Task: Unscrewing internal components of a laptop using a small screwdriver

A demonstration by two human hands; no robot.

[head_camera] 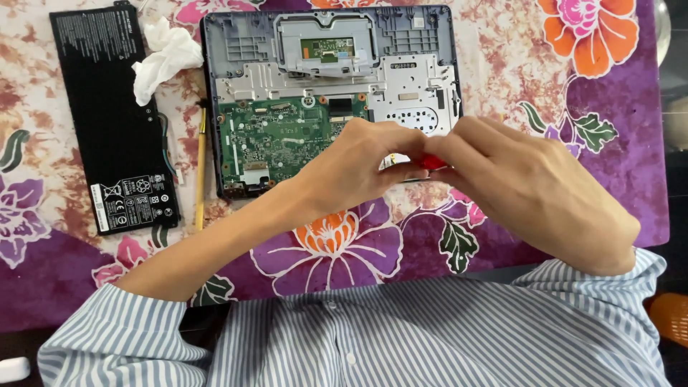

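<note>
An opened laptop base (251, 43) lies on the flowered cloth with its green circuit board (279, 140) and metal frame exposed. My left hand (358, 168) and my right hand (523, 186) meet over the laptop's near right corner. Both pinch a small red object (432, 163) between their fingertips; most of it is hidden by the fingers. A sliver of something white shows just left of it. My striped sleeves fill the bottom of the view.
A flat black battery pack (115, 122) lies left of the laptop, with a crumpled white tissue (163, 57) at its top right. A thin yellow-handled tool (201, 168) lies between battery and laptop. An orange object (672, 315) sits at the right edge.
</note>
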